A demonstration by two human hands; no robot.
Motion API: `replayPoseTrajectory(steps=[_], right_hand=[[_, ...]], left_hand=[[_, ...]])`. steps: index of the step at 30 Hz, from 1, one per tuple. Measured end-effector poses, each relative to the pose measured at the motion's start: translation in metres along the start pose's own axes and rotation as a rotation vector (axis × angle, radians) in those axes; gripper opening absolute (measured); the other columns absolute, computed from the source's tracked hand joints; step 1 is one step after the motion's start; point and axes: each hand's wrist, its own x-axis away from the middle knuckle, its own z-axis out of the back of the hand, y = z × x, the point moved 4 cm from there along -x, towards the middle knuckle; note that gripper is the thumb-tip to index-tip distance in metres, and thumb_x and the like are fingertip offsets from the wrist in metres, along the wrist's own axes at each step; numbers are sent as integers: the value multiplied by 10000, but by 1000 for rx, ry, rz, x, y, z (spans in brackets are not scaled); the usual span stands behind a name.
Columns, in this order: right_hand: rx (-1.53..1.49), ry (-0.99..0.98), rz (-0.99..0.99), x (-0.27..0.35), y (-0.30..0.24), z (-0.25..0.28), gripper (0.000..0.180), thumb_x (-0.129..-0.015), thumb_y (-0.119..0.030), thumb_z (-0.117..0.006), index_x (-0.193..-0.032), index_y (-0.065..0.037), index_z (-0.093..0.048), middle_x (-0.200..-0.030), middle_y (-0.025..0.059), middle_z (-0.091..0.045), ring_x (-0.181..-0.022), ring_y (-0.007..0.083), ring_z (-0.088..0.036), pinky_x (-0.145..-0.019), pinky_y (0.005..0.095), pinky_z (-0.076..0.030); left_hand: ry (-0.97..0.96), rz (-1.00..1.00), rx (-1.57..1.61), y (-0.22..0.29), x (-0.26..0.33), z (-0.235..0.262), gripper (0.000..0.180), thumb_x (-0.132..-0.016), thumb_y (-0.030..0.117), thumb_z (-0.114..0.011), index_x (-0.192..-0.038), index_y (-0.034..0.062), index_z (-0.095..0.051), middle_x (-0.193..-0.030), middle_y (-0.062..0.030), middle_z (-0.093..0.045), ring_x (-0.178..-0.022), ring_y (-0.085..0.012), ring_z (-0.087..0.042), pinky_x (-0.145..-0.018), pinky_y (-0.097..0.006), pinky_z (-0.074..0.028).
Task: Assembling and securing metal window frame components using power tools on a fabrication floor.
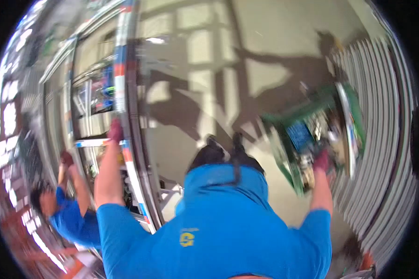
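Observation:
My left hand (115, 131), in a dark red glove, is at a long metal frame (120, 83) with red, white and blue bands, and looks closed round its rail. On the right, my right hand (322, 161), gloved in the same red, reaches into a green bin (284, 168). Mixed items fill the bin, among them a blue piece (299, 136) and several pale, metallic-looking ones. Motion blur smears my right fingers, so their grip does not show.
Beyond the frame on the left, a person in a blue shirt (74, 222) has raised arms. Other items (102, 90) show through the frame. A ribbed wall of grey slats (377, 139) curves along the right. Shadows fall across the pale floor (200, 46) ahead of my feet.

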Motion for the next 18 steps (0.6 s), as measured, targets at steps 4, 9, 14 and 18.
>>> replayPoseTrajectory(steps=[4,9,14,18], right_hand=[[390,-402,-310,3,27,6,911,-867,-176,-665,-1653,-10,-236,-1683,245,-316,-1466,434,-462,-1191,503,-421],[-13,193,10,-68,-99,134,787,-793,-152,-727,-1526,-57,-458,-1443,256,-551,-1326,436,-561,-1121,505,-459],[-215,-71,643,-166,-450,195,698,-877,-198,-725,-1521,-59,-497,-1435,284,-574,-1360,479,-516,-1160,535,-414],[-416,134,1112,-133,-765,288,571,-886,-276,-729,-1387,-34,-599,-1387,228,-581,-1287,436,-549,-1137,537,-420]], left_hand=[[24,-2,730,137,66,56,535,-1120,315,-378,-1506,-48,-456,-1127,-307,-701,-1090,-471,-680,-983,-518,-531],[50,199,816,100,52,51,999,-1032,769,-262,-1362,-107,-609,-1311,-335,-661,-1291,-455,-608,-1091,-468,-453],[34,350,1056,47,46,-27,822,-1086,632,-331,-1338,-90,-633,-1317,-333,-663,-1280,-383,-625,-1068,-462,-455],[-170,253,1306,114,61,33,704,-1110,527,-413,-1255,-129,-621,-1187,-332,-677,-1177,-436,-638,-1034,-472,-459]])
